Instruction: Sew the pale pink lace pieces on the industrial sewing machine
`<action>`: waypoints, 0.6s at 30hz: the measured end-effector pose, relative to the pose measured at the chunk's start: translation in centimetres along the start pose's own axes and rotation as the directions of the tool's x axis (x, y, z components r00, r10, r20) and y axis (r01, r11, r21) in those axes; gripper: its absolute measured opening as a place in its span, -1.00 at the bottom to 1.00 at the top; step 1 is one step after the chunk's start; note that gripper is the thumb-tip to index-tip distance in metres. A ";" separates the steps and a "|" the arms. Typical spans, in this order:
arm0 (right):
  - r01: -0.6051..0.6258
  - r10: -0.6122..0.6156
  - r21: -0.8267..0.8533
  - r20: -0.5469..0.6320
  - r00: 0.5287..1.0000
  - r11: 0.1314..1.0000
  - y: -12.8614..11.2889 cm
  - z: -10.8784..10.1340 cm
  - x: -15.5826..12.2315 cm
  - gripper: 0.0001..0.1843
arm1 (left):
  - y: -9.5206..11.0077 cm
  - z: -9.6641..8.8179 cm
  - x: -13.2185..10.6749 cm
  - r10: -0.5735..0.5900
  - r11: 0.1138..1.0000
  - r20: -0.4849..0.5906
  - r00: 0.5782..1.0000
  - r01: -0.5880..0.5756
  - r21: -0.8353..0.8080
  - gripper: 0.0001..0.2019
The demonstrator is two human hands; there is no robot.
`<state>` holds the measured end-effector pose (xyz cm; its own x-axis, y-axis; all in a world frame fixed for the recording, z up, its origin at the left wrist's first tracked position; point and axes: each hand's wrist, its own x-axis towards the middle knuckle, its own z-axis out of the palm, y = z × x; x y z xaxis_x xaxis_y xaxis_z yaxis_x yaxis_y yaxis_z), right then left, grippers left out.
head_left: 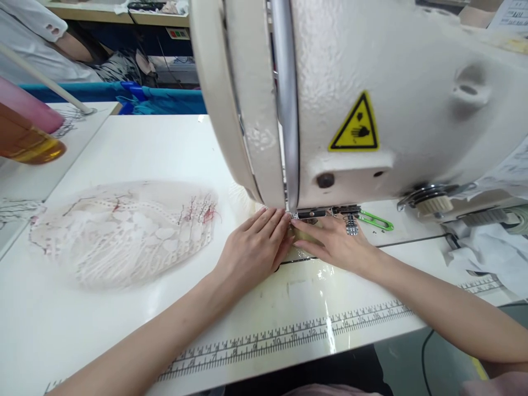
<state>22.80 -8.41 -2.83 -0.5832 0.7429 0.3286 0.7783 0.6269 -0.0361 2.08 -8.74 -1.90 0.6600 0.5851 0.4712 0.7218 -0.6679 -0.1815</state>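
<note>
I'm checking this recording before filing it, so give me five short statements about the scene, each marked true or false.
1. The bare left hand and bare right hand are close to the cream metal sewing machine. True.
2. Sheer white lace fabric lies on the smooth white tabletop. True.
3. The lace touches the right hand. False: it lies left of the left hand.
4. A yellow triangular warning sticker is on the machine. True.
5. The left hand is a fist. False: its fingers are extended.

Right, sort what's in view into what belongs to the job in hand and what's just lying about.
Seems part of the job:
machine, left hand and right hand close under its head
pale cloth by the left hand
lace, perhaps; no hand touches it

Seems just lying about:
green tool
amber object
</note>
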 end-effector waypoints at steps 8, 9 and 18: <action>0.029 -0.033 -0.088 -0.052 0.998 0.996 -0.2 0.0 0.2 -0.49 | 0.2 -0.3 0.2 -0.048 0.997 0.079 0.996 0.052 -0.053 -0.67; 0.029 -0.034 -0.095 -0.050 0.998 0.995 -0.2 0.0 0.2 -0.49 | 0.2 -0.3 0.2 -0.049 0.997 0.084 0.995 0.053 -0.053 -0.67; 0.035 -0.047 -0.100 -0.124 0.991 0.994 0.1 -0.5 -0.2 -0.63 | 0.2 -0.2 0.3 -0.059 0.998 0.086 0.995 0.060 -0.014 -0.65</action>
<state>23.11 -8.63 -2.43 -0.5857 0.6777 0.4446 0.7769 0.6257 0.0697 2.42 -8.82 -1.58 0.6317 0.6608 0.4053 0.7573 -0.6378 -0.1404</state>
